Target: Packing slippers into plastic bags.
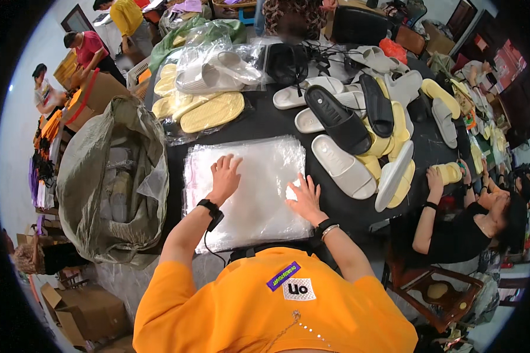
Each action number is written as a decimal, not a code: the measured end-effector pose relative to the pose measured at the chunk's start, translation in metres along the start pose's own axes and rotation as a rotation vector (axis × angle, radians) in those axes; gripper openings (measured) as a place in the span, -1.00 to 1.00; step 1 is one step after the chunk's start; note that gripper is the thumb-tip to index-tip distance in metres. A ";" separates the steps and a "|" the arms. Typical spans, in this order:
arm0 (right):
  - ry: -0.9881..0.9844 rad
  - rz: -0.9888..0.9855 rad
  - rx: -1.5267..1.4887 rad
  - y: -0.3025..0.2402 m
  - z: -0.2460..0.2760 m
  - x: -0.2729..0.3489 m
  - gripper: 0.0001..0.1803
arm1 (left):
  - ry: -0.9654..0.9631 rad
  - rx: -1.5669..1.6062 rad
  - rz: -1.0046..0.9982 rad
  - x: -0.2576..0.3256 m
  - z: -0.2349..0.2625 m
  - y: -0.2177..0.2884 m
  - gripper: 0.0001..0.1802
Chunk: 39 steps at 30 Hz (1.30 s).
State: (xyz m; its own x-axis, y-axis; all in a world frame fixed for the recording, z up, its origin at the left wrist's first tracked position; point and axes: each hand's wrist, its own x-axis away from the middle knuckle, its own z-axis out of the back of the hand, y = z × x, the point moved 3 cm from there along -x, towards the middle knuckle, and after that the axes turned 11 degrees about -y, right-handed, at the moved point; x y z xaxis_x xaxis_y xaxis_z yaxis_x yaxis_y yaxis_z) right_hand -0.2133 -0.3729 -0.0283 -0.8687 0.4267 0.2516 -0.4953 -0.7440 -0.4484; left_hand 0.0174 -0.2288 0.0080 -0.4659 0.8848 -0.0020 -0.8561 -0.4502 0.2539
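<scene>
A stack of transparent plastic bags (pixel 259 206) lies flat on the black table in front of me. My left hand (pixel 225 176) rests on its left half, fingers spread and holding nothing. Toward the stack's right edge, my right hand (pixel 305 197) touches the plastic with its fingers apart; a small white patch shows beside its thumb, and I cannot tell if it is an object or glare. Right of the stack is a heap of loose slide sandals, among them a black slide (pixel 337 119) and a light grey slide (pixel 343 166).
A big woven sack (pixel 70 176) with wrapped items stands at the left. Bagged yellow slides (pixel 212 112) and bagged grey slides (pixel 200 79) lie beyond the stack. On the right, a co-worker (pixel 453 226) in black holds a yellow slide (pixel 449 173). Cardboard boxes (pixel 88 312) sit lower left.
</scene>
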 end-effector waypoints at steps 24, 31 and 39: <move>0.059 -0.077 0.042 -0.017 0.022 0.015 -0.33 | -0.234 0.252 -0.090 -0.060 0.011 0.040 -0.19; -0.166 -0.128 0.163 -0.021 -0.002 0.005 -0.33 | -0.290 0.751 -0.709 -0.112 0.188 0.242 0.03; -0.181 -0.101 0.132 -0.014 0.001 0.000 -0.33 | -0.262 0.779 -0.753 -0.124 0.208 0.268 -0.03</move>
State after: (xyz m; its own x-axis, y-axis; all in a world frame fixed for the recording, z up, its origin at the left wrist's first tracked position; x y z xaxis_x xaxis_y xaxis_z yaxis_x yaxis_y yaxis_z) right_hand -0.2063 -0.3635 -0.0213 -0.7952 0.4125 0.4444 -0.5660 -0.7679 -0.3001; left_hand -0.1076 -0.4347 0.2779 0.2532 0.9395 -0.2306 -0.4828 0.3292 0.8115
